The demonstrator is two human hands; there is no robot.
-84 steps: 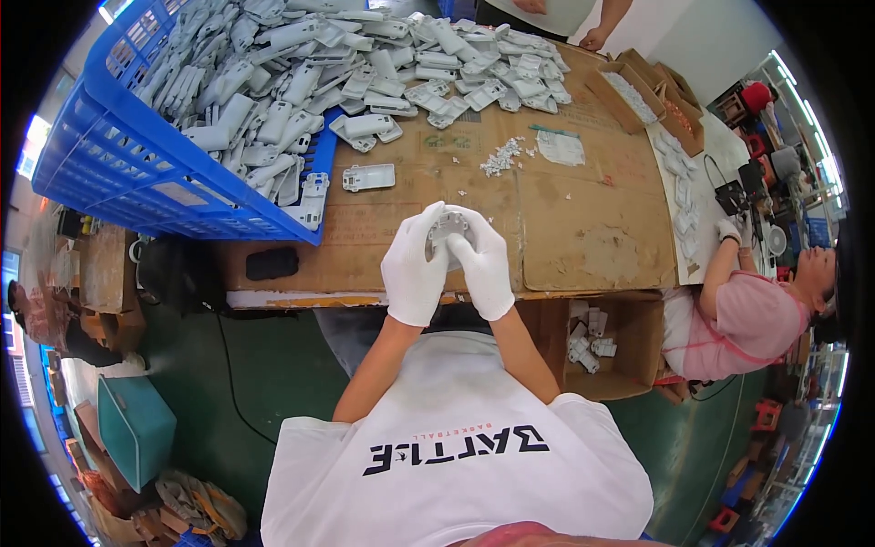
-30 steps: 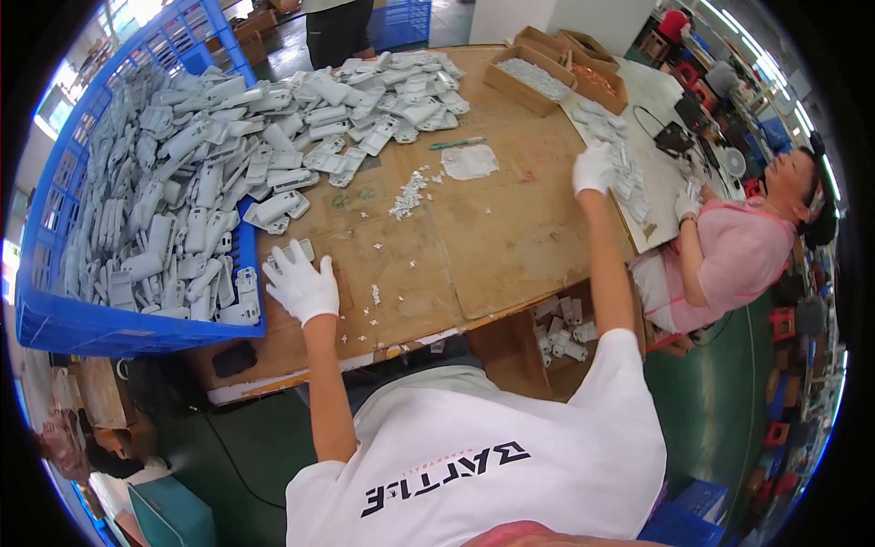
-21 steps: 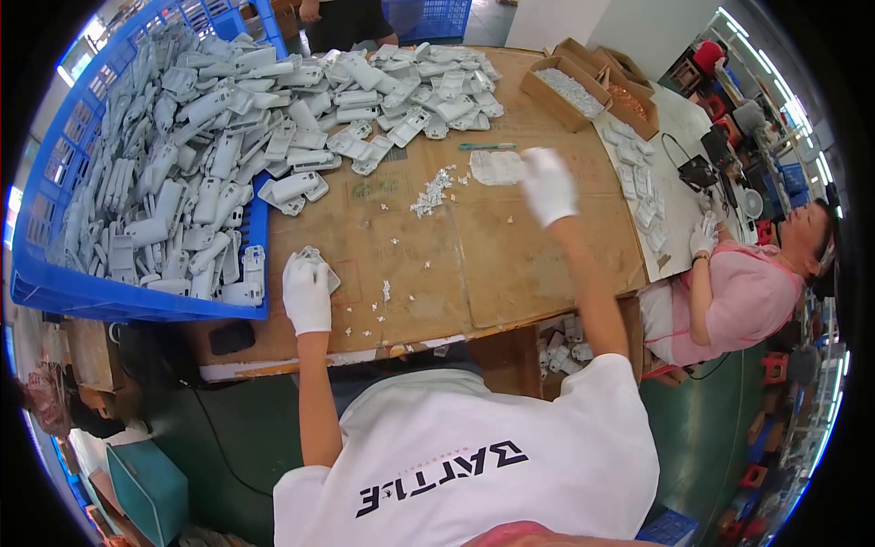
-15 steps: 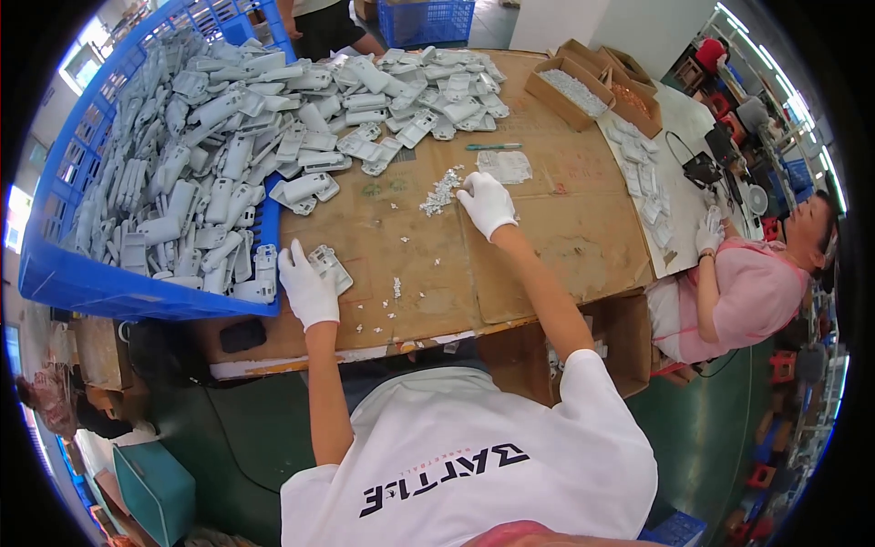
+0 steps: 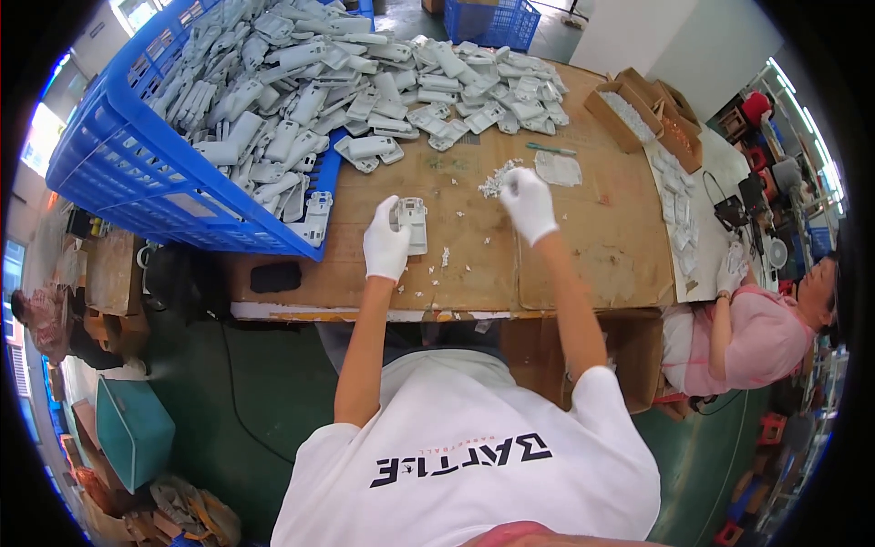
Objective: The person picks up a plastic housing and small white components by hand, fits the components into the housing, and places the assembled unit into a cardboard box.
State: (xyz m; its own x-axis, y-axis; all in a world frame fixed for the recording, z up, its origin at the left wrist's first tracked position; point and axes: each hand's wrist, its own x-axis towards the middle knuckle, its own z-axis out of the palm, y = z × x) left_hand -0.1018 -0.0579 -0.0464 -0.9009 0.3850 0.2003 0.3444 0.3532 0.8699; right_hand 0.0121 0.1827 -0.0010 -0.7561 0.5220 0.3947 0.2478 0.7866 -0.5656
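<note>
My left hand (image 5: 387, 244), in a white glove, grips the left edge of a light grey plastic casing (image 5: 415, 226), which is upright to me with its hollow side up. My right hand (image 5: 530, 206), gloved too, is beside a small heap of tiny white plastic parts (image 5: 497, 180). Its fingertips are pinched together; whatever is between them is too small to make out. Several loose tiny parts (image 5: 446, 257) lie scattered on the cardboard tabletop (image 5: 583, 260) between my hands.
A blue crate (image 5: 182, 205) full of grey casings (image 5: 287, 141) stands at the left, and more casings (image 5: 510, 87) spread along the back. A pen (image 5: 550, 148) and crumpled paper (image 5: 558, 169) lie beyond my right hand. Open boxes (image 5: 624, 114) sit back right. A co-worker (image 5: 756, 333) sits at the right.
My left hand has taken hold of the casing and straightened it, clear of the crate. My right fingers have closed into a pinch by the heap. The whole view has shifted.
</note>
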